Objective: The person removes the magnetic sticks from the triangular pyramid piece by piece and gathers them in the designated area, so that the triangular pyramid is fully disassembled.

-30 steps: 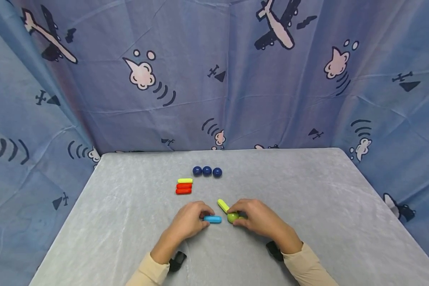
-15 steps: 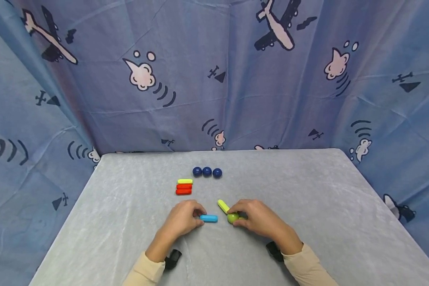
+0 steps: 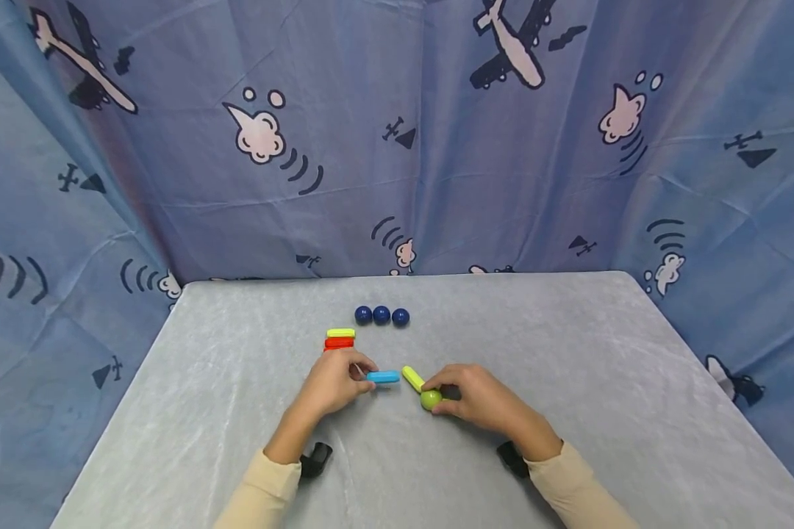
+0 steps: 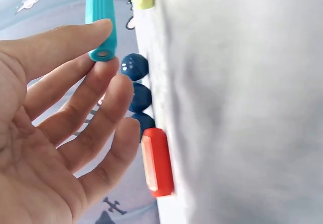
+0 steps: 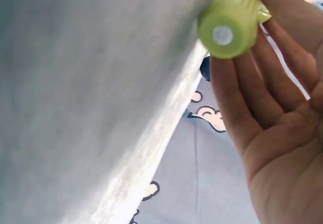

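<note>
My left hand [image 3: 334, 382] pinches one end of a blue magnetic rod [image 3: 384, 377] between thumb and fingertips, its other end pointing right. In the left wrist view the rod [image 4: 102, 19] is ribbed, with a small disc in its near end. My right hand [image 3: 479, 397] grips a green ball [image 3: 431, 400] between thumb and fingers. A yellow-green rod [image 3: 412, 379] slants from the ball toward the back left. The right wrist view shows the end of another yellow-green rod [image 5: 227, 27] with a pale disc, close to my fingers. A short gap separates the blue rod from the slanting one.
Three dark blue balls [image 3: 381, 315] sit in a row toward the back of the grey cloth-covered table [image 3: 536, 330]. In front of them, to the left, lie a yellow rod [image 3: 340, 333] and red rods [image 3: 340, 343], partly behind my left hand. A patterned curtain [image 3: 344, 147] hangs behind.
My left hand has drawn the blue rod left, away from the green ball, then moved it toward the back, level with the slanting rod. The right hand stays almost still.
</note>
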The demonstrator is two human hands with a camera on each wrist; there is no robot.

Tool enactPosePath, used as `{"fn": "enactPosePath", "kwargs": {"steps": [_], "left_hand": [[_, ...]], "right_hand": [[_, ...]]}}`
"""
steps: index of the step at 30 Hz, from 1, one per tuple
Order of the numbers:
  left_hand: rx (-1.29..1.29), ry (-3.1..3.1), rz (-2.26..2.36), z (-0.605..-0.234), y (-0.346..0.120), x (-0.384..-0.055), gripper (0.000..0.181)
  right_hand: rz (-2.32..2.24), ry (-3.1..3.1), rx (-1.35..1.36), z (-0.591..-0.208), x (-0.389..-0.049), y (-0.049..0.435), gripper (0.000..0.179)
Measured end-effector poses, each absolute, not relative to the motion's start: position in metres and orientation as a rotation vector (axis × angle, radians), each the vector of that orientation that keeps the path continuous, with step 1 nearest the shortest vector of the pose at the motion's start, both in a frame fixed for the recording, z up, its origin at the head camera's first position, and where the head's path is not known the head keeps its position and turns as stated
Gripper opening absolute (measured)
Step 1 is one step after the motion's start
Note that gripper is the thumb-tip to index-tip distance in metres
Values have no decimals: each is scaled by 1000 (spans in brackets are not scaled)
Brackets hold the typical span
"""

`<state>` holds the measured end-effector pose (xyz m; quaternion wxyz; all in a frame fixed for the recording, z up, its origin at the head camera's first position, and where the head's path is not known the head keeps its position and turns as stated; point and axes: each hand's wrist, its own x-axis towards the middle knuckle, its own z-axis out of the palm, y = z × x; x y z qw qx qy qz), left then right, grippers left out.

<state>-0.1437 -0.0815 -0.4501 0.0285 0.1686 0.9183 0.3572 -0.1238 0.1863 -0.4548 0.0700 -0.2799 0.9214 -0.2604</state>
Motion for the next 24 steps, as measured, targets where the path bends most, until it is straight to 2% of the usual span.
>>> {"fn": "enactPosePath", "kwargs": {"steps": [15, 24], "left_hand": [[471, 2811, 1136, -423, -54, -193, 17], [610, 2839, 1057, -421, -36, -222, 18]], "right_hand": [[-884, 2656, -906, -456, -136, 194, 31], [-891, 2652, -963, -457, -134, 197, 31]]}}
